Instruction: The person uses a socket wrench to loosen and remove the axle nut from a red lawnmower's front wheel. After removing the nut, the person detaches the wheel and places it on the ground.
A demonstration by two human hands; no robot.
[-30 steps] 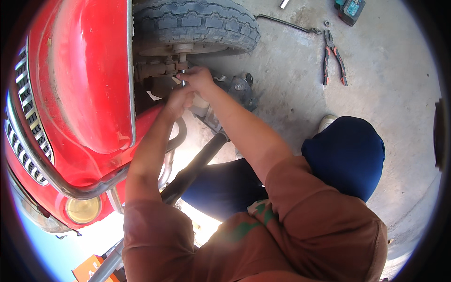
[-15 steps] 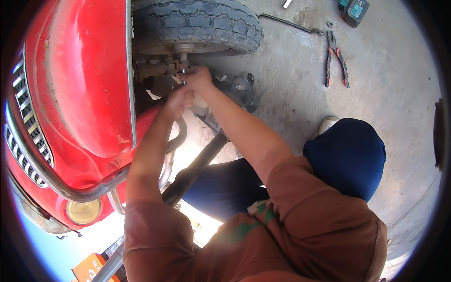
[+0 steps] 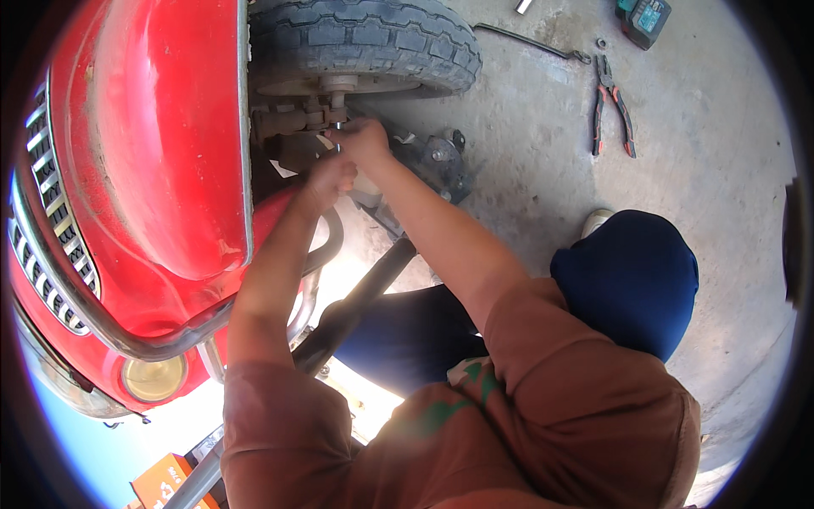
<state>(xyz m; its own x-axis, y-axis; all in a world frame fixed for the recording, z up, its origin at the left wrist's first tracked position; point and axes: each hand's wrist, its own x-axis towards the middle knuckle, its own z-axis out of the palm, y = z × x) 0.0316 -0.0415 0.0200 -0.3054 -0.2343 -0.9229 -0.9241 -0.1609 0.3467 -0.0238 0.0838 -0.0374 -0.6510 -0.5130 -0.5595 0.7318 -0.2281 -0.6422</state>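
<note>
Both my hands are together under the front of a red vehicle [image 3: 170,153], just below its wheel [image 3: 365,47]. My right hand [image 3: 363,140] is closed round a short shiny metal tool [image 3: 338,125], whose end meets the rusty metal joint [image 3: 318,114] beside the wheel. My left hand [image 3: 331,176] is closed just below it, next to another glint of bright metal. What lies inside its fingers is hidden, and the tool's exact kind does not show.
On the concrete floor to the right lie pliers [image 3: 612,106] with red and black handles, a long dark wrench [image 3: 530,41], a nut [image 3: 601,42] and a teal and black battery pack [image 3: 644,21]. A dark metal tube [image 3: 360,297] slants past my knees. An orange box [image 3: 165,482] stands lower left.
The whole view has shifted slightly, so things sit a little further right. Both hands stay closed at the same joint, with hardly any visible movement against it.
</note>
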